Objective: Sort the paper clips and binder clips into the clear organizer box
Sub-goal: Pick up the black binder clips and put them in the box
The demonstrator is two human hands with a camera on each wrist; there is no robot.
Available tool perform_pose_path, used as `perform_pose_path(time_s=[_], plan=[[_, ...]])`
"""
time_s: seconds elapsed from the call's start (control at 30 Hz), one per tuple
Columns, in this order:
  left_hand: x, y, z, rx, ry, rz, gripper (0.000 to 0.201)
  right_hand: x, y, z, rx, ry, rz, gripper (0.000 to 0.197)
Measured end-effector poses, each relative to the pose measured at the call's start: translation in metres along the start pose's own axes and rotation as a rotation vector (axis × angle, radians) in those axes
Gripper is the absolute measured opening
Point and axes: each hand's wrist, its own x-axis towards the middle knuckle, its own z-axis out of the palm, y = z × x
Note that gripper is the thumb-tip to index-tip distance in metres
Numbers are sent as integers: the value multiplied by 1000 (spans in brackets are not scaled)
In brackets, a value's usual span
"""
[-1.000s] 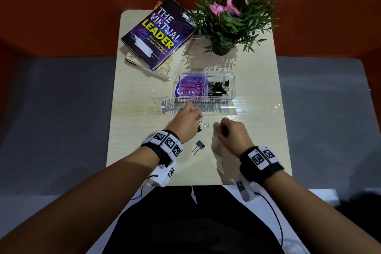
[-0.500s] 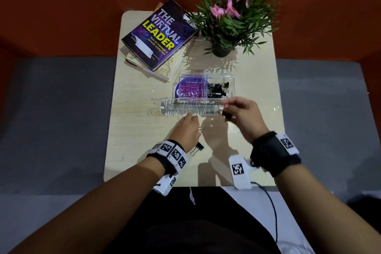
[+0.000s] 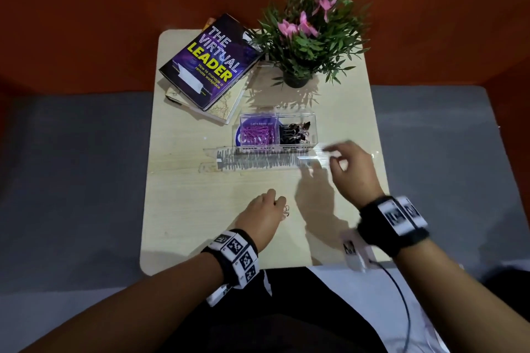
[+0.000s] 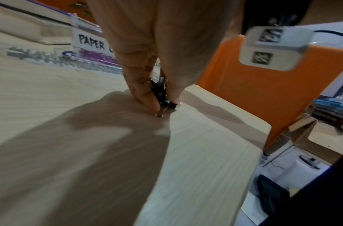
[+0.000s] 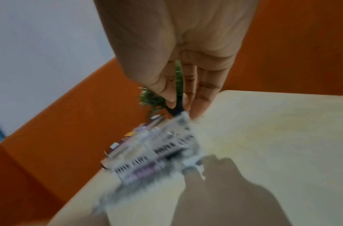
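Note:
The clear organizer box (image 3: 313, 124) stands mid-table with purple paper clips (image 3: 254, 135) in its left compartment and black binder clips (image 3: 295, 133) in its right. Its clear lid (image 3: 258, 160) lies open toward me. My left hand (image 3: 282, 207) is low on the table in front of the lid. In the left wrist view its thumb and fingers (image 4: 147, 97) pinch a black binder clip (image 4: 160, 93) against the wood. My right hand (image 3: 327, 157) is blurred at the lid's right end, with its fingers (image 5: 200, 94) held nearly straight and nothing seen in them.
A stack of books (image 3: 209, 63) lies at the back left of the pale wooden table (image 3: 186, 195). A potted plant (image 3: 304, 37) with pink flowers stands at the back right. Grey floor surrounds the table, and an orange wall is behind it.
My right hand carried a dark binder clip from near my body up to the box, and the clip no longer shows in it. My left hand drew back and closed on the loose clip.

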Motion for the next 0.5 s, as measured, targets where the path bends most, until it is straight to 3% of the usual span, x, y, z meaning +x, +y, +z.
perform_pose_path(time_s=[0.07, 0.17, 0.27, 0.4, 0.47, 0.5], plan=[[0, 5, -4, 26, -6, -3, 23, -45, 38, -13, -26, -40, 66, 18], [1, 7, -8, 35, -88, -4, 27, -123, 89, -33, -74, -256, 224, 12], [5, 7, -10, 57, -128, -43, 15, -187, 129, -39, -145, -431, 388, 28], [14, 4, -25, -72, -72, -128, 15, -237, 185, 0, -226, -600, 583, 35], [18, 6, -44, -149, -43, -160, 17, -240, 207, 26, -274, -590, 547, 42], [22, 8, -57, -192, -15, -163, 17, -239, 209, 34, -284, -658, 566, 42]])
